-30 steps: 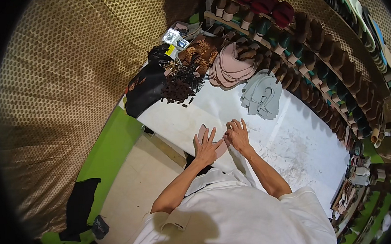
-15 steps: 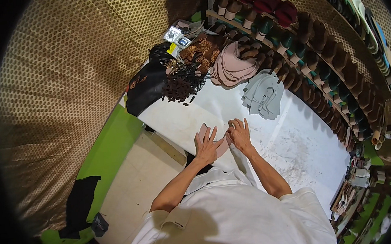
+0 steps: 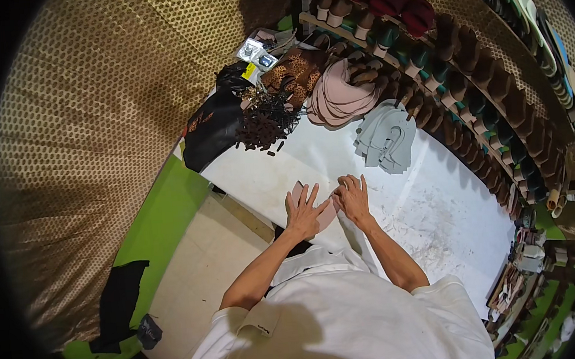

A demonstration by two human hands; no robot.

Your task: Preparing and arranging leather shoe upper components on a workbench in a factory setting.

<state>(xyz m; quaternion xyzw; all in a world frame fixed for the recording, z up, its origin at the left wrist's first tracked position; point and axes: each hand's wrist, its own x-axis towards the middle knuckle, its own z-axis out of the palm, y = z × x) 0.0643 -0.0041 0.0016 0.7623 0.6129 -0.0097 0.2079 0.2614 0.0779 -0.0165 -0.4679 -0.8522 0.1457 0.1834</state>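
A curved, flat pink piece, looking like a cut shoe part, lies at the near edge of the white table. My left hand rests flat on it with the fingers spread, covering much of it. Against its right edge, the thumb and forefinger of my right hand are pinched together, the other fingers raised. Whatever small detail sits between those fingertips is too small to make out. Beyond my hands lies a stack of grey cut pieces, with a stack of similar pink pieces farther back.
Small dark brown pieces are heaped at the far left, beside black sheet material and leopard-print material. Racks of shoe lasts curve along the right. Scraps dust the white table. A patterned curtain hangs at left.
The view has shifted very slightly. Both hands keep their places on the pink piece, with only small movement in the right fingers.
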